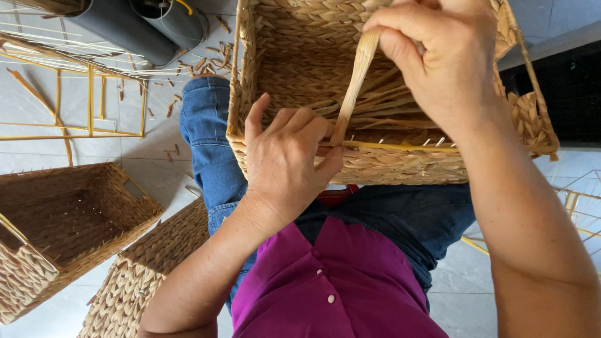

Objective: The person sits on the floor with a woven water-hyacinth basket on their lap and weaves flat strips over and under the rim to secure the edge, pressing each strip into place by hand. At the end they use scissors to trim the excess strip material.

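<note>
A woven straw basket (294, 56) rests on my lap, its opening facing me. My left hand (285, 163) presses on the near rim, fingers pinching the lower end of a flat straw strand (355, 81) where it meets the yellow wire edge (400, 145). My right hand (438, 56) grips the upper end of the same strand and holds it taut above the basket. Loose strands lie inside the basket under my right hand.
Two finished woven baskets sit on the tiled floor at left (62, 219) and lower left (144, 269). A bare yellow wire frame (87, 100) stands at upper left, another at right (579, 206). Dark tubes (131, 28) and straw scraps (188, 62) lie behind.
</note>
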